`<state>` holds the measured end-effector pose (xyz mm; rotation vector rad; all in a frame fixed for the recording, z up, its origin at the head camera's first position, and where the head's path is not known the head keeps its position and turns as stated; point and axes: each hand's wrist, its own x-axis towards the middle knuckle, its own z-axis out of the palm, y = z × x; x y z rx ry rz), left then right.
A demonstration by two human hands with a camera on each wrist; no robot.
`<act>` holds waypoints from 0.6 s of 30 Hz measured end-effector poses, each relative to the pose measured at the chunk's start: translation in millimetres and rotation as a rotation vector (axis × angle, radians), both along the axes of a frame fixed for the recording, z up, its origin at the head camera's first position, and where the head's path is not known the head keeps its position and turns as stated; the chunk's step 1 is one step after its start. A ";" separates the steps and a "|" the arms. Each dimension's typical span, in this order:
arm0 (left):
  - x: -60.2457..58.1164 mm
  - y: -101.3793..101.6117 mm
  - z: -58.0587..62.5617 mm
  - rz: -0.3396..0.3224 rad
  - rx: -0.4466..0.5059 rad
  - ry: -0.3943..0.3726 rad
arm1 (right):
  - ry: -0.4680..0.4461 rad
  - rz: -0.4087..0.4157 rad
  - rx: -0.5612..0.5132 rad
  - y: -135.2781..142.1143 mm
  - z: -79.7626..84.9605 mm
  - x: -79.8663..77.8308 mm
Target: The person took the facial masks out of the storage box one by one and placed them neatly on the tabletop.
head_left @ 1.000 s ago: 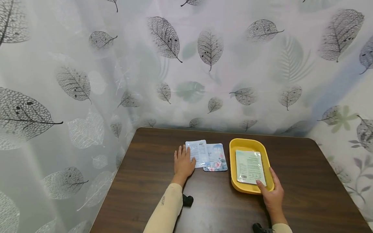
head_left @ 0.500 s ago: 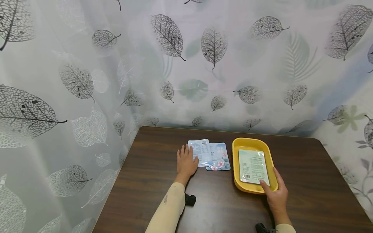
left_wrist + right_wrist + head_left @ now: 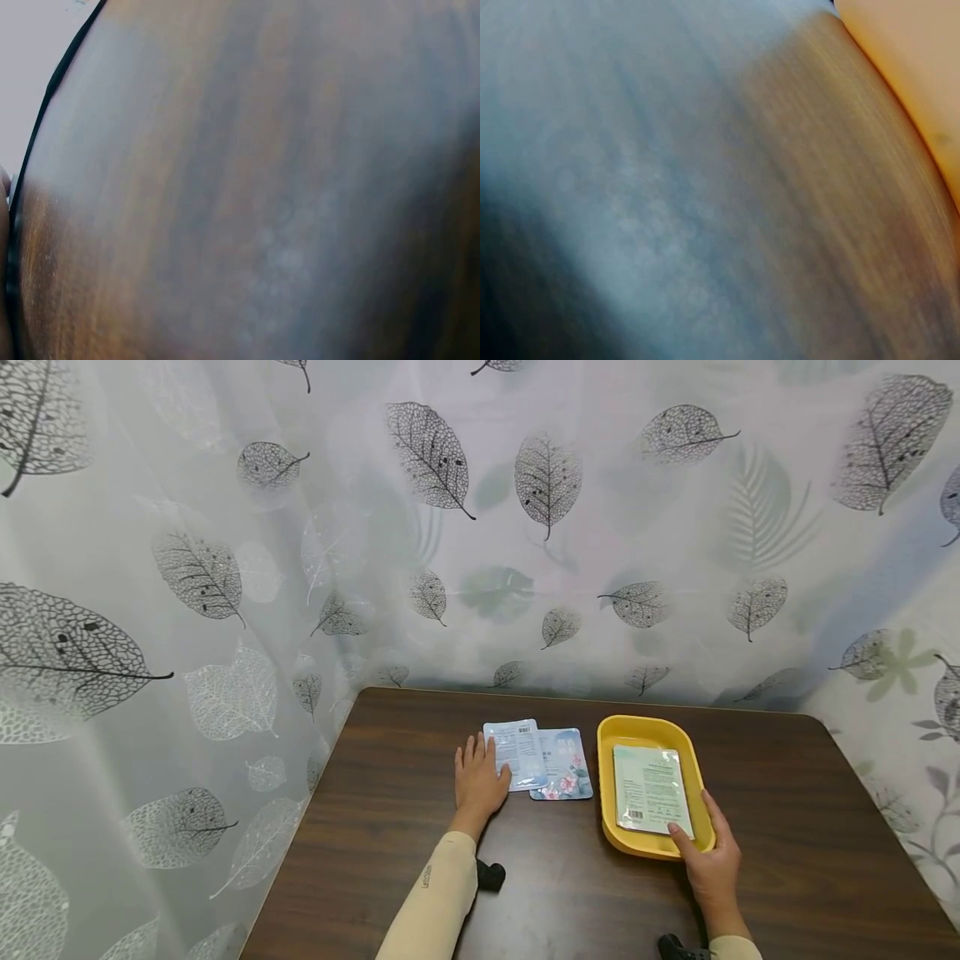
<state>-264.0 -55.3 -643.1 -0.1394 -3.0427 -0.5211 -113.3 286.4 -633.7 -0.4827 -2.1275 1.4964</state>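
In the head view my left hand [image 3: 479, 783] lies palm down with straight fingers, its fingertips and thumb at the left edge of a light blue face mask sachet [image 3: 517, 753]. That sachet partly covers another, a blue one with pink flowers [image 3: 562, 768]. My right hand [image 3: 713, 858] grips the near right corner of a yellow plastic tray [image 3: 609, 827], thumb over the rim and fingers along the outer side. A pale green sachet [image 3: 652, 785] lies inside the tray, the right thumb reaching its near corner. Both wrist views are mostly blurred tabletop.
The dark wood table [image 3: 360, 827] has its far edge against a leaf-patterned curtain [image 3: 480, 543], which also hangs along the left. A black wrist camera mount [image 3: 491, 876] sits by the left forearm, and another black mount [image 3: 678, 947] by the right wrist.
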 end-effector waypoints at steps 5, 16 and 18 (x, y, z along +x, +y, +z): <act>0.5 0.6 0.1 0.008 0.003 0.001 | -0.012 -0.005 -0.003 -0.3 0.2 -0.3; 2.0 0.9 4.4 0.013 0.075 0.067 | -0.049 -0.014 0.003 -1.3 3.9 -1.3; 4.0 0.4 7.4 0.022 0.178 0.094 | -0.055 -0.013 0.008 -1.6 4.7 -0.8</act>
